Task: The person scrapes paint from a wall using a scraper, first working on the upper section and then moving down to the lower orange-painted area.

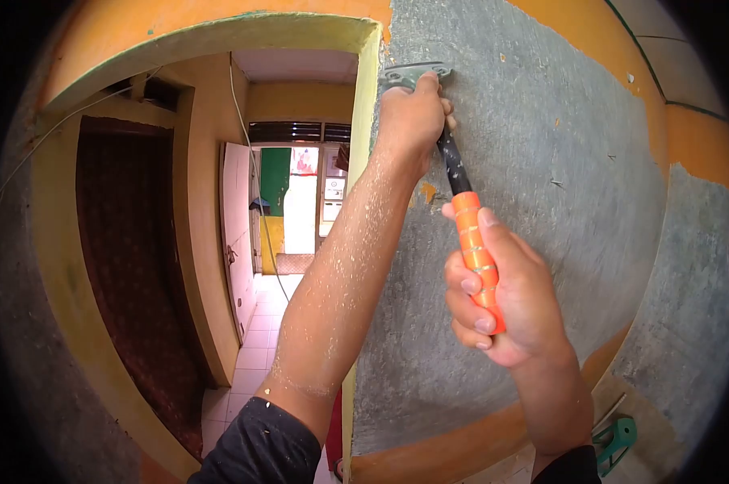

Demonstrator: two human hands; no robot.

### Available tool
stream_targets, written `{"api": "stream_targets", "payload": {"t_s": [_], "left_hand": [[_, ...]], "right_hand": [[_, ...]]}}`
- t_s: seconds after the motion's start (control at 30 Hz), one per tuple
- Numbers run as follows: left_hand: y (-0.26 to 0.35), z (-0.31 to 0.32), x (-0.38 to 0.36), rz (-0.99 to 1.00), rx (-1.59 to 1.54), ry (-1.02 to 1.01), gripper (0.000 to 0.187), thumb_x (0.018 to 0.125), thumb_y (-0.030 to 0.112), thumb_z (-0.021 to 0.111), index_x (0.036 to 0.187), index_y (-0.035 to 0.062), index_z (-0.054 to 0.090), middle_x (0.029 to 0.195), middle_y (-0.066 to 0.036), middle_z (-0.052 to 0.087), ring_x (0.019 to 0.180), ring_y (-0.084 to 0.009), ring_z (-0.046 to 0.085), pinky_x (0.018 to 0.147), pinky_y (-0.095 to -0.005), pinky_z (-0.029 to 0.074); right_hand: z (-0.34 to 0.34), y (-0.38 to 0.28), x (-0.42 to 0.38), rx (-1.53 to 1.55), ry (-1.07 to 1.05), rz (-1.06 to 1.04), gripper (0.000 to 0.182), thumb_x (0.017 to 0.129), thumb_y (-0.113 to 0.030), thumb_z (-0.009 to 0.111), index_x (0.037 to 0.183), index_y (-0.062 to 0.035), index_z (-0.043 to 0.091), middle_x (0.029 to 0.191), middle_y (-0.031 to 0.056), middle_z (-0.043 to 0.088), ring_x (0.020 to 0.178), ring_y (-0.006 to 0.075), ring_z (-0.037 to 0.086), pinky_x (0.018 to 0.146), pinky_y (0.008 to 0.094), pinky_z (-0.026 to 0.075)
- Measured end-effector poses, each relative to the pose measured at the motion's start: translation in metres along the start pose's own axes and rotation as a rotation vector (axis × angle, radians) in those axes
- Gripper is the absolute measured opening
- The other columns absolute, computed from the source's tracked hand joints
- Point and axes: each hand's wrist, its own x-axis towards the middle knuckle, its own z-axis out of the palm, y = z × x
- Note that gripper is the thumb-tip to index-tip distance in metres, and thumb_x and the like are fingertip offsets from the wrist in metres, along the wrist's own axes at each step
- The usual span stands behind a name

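Observation:
A wall scraper with a black shaft and an orange grip slants up across the grey, scraped wall. My right hand is wrapped round the orange grip. Higher up, my left hand is closed round the neck of the scraper, its thumb on the green head. The head lies close against the wall beside the doorway edge; whether the blade touches cannot be made out. Pale paint flakes stick to my left forearm.
Orange paint remains along the wall's upper part. To the left, a yellow-edged doorway opens on a tiled passage with a pink door. A green plastic stool stands low at the right.

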Motion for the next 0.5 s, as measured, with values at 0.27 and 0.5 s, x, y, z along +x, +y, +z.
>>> {"api": "stream_targets", "payload": {"t_s": [0.27,0.5], "left_hand": [[0.002,-0.005,0.023,0.029,0.050,-0.046,0.026,0.099,0.023,0.052,0.095,-0.0022,0.056,0.072,-0.005,0.057,0.058,-0.0130,0.052,0.056,-0.0271,0.045],[-0.052,-0.064,-0.118,-0.183,0.114,-0.001,0.036,0.103,0.033,0.049,0.104,-0.0027,0.056,0.067,-0.002,0.051,0.056,-0.0113,0.050,0.051,-0.0251,0.042]], "right_hand": [[-0.006,0.000,0.021,-0.035,0.037,-0.045,0.037,0.106,-0.041,0.040,0.129,-0.0128,0.045,0.067,0.0027,0.047,0.038,0.0099,0.040,0.032,0.0264,0.033],[-0.019,0.118,-0.060,-0.063,0.125,0.116,0.042,0.106,-0.039,0.039,0.134,-0.0082,0.040,0.065,0.0065,0.049,0.038,0.0111,0.044,0.034,0.0258,0.034]]}}
